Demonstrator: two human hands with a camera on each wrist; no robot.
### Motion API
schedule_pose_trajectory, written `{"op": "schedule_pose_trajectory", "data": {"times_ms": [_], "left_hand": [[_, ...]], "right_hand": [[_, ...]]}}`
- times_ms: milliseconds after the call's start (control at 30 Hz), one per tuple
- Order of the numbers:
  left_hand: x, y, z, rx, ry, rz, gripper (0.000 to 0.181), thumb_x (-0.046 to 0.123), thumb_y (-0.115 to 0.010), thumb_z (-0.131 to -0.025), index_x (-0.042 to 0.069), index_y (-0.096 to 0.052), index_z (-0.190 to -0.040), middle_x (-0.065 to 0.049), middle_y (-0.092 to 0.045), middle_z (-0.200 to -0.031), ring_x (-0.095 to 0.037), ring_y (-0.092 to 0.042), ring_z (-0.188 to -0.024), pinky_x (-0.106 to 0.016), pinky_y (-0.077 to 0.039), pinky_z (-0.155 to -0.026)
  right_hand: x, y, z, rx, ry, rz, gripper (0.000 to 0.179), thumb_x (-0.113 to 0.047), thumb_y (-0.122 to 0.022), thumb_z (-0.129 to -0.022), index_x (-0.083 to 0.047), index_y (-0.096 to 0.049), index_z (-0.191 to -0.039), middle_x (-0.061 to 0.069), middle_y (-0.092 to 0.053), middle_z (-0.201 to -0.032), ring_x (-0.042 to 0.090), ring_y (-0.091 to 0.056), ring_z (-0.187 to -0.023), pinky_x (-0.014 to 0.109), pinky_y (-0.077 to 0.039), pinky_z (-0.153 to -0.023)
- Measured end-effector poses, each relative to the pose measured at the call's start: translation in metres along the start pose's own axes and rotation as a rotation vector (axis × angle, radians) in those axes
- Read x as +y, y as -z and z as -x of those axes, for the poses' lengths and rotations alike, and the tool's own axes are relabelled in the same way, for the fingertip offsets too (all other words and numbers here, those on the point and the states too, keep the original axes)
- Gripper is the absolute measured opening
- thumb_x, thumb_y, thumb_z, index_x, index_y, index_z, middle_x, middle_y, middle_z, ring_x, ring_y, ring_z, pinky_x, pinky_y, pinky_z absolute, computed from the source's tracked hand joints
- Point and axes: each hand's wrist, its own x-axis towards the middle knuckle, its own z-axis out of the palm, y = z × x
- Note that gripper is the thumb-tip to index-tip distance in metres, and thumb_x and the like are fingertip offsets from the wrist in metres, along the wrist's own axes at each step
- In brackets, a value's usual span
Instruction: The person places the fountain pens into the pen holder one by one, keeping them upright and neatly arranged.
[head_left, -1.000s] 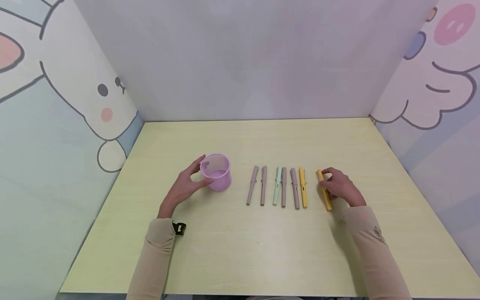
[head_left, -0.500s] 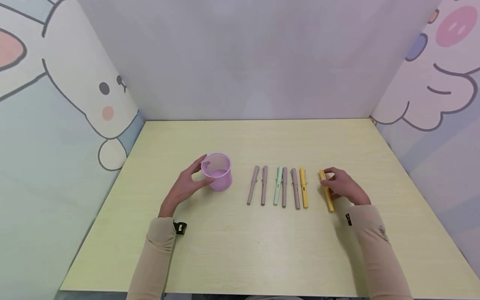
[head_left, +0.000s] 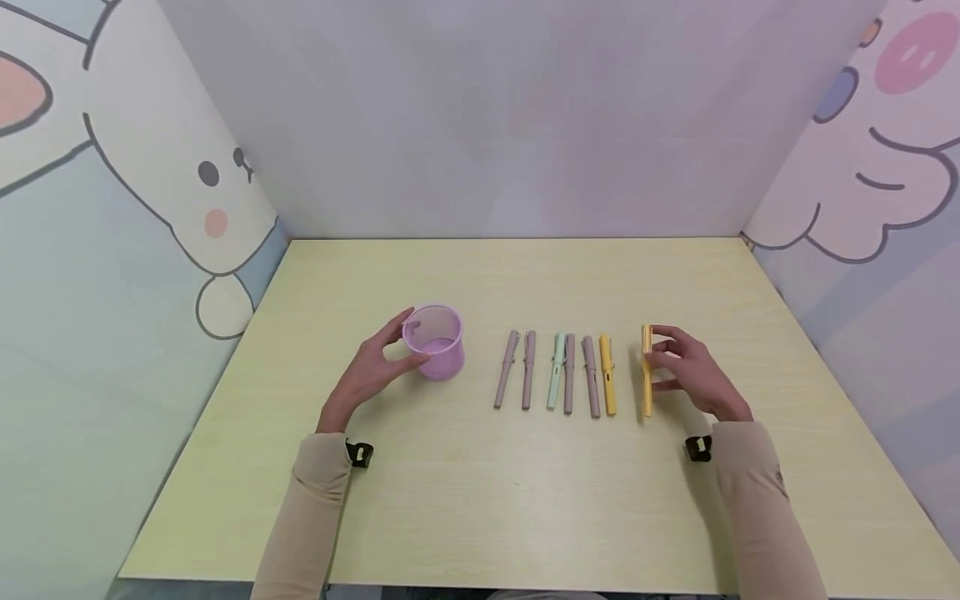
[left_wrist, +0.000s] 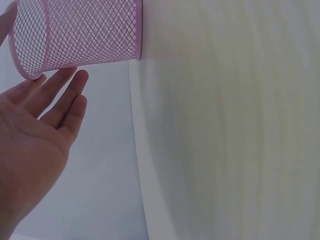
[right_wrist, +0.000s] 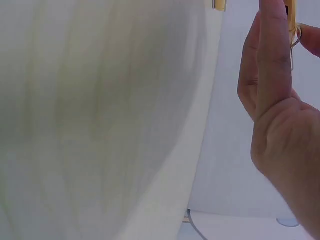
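Observation:
My left hand (head_left: 367,375) holds a pink-purple mesh pen cup (head_left: 444,360) between thumb and fingers at its near-left side. The cup stands upright on the table with nothing visible inside it. In the left wrist view, fingertips touch the mesh wall of the cup (left_wrist: 90,35), and part of the thumb shows at the edge. My right hand (head_left: 699,377) pinches a yellow pen (head_left: 647,392) at the right end of the row, lifted off the table. The right wrist view shows only part of this pen (right_wrist: 293,15), with its clip near the thumb.
Between the hands, a row of pens lies on the light wooden table (head_left: 480,500): several lilac pens (head_left: 528,371), a mint-green pen (head_left: 556,372) and another yellow pen (head_left: 607,375). A pale wall (head_left: 510,125) closes the back, with cartoon-printed walls at both sides.
My right hand has raised the yellow pen from the table and turned it from slanted to pointing straight away. The left hand and the cup have stayed put.

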Motion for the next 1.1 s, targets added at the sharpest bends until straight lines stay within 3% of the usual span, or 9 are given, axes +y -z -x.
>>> {"op": "schedule_pose_trajectory", "data": {"times_ms": [367, 633, 1100], "left_hand": [[0.003, 0.001, 0.001, 0.002, 0.01, -0.002, 0.083, 0.036, -0.077, -0.094, 0.019, -0.034, -0.163, -0.017, -0.051, -0.153, -0.038, -0.044, -0.142, -0.069, -0.028, -0.112], [0.002, 0.0, 0.001, 0.004, 0.013, -0.009, 0.083, 0.036, -0.078, -0.094, 0.019, -0.035, -0.163, -0.016, -0.052, -0.152, -0.037, -0.045, -0.141, -0.068, -0.029, -0.112], [0.003, -0.001, 0.001, 0.015, 0.003, 0.003, 0.083, 0.035, -0.079, -0.093, 0.018, -0.037, -0.162, -0.016, -0.054, -0.15, -0.038, -0.047, -0.139, -0.068, -0.031, -0.111]], "right_hand": [[-0.011, -0.009, 0.0, 0.054, 0.101, -0.165, 0.045, -0.009, -0.062, -0.105, -0.017, -0.045, -0.145, 0.008, -0.052, -0.113, 0.011, -0.067, -0.093, 0.038, -0.062, -0.07], [-0.021, -0.022, -0.002, 0.047, 0.209, -0.272, 0.046, -0.002, -0.06, -0.104, -0.015, -0.046, -0.146, 0.006, -0.053, -0.11, 0.011, -0.068, -0.093, 0.037, -0.062, -0.068], [-0.041, -0.061, -0.019, 0.024, 0.366, -0.344, 0.048, 0.005, -0.057, -0.103, -0.012, -0.048, -0.147, 0.006, -0.055, -0.107, 0.013, -0.069, -0.093, 0.037, -0.062, -0.068]]}}
